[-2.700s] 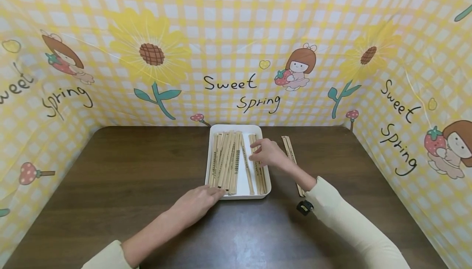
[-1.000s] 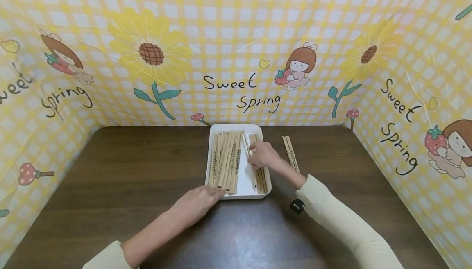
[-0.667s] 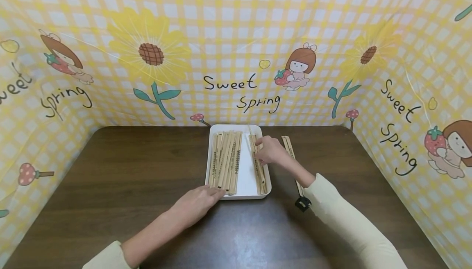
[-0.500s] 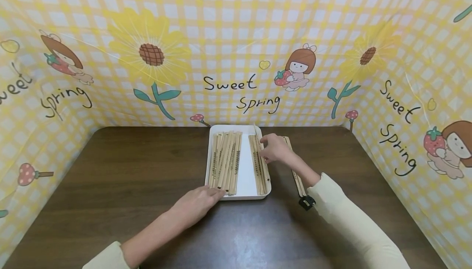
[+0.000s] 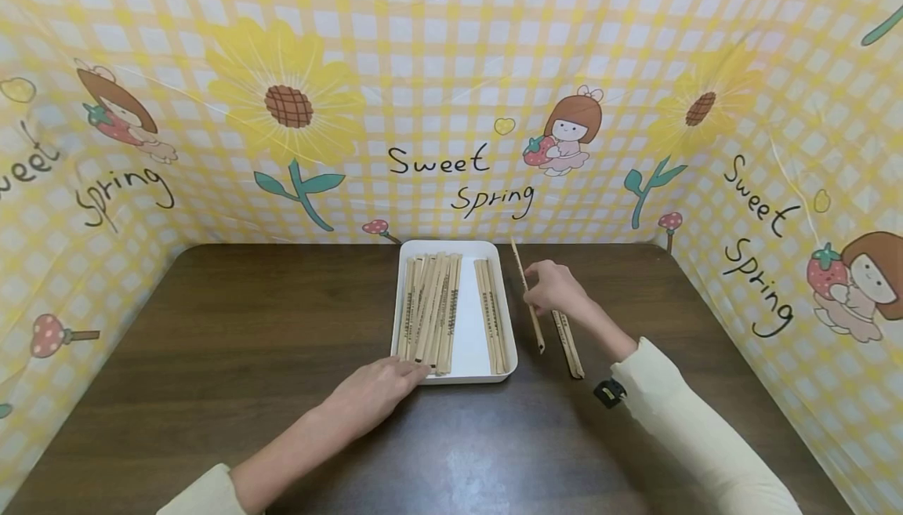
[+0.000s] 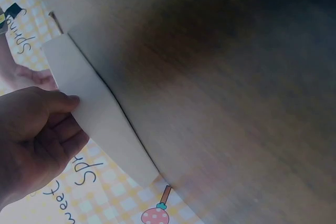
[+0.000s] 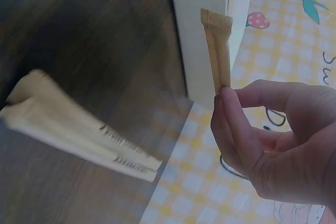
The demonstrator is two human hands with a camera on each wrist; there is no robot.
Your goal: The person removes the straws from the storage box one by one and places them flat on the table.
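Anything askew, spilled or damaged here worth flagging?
Nothing looks spilled or damaged. Slightly askew: the left pile of slim packets in the white tray, where some lie slanted across others; the smaller right group lies neater.

Head: looks forward and down over the surface (image 5: 176, 389), from farthest back; takes in the whole tray (image 5: 466, 379) and the printed cloth (image 5: 423, 68) behind. Left wrist: sits close to the left fingers (image 6: 74, 141), rolled far over, putting surface above cloth; faces an outer wall of the tray. Right wrist: sits close to the right fingers (image 7: 265, 94), rolled sideways, putting surface at left and cloth at right. Shares tray, surface and cloth with both others; shares two loose sticks (image 7: 86, 135) with head.
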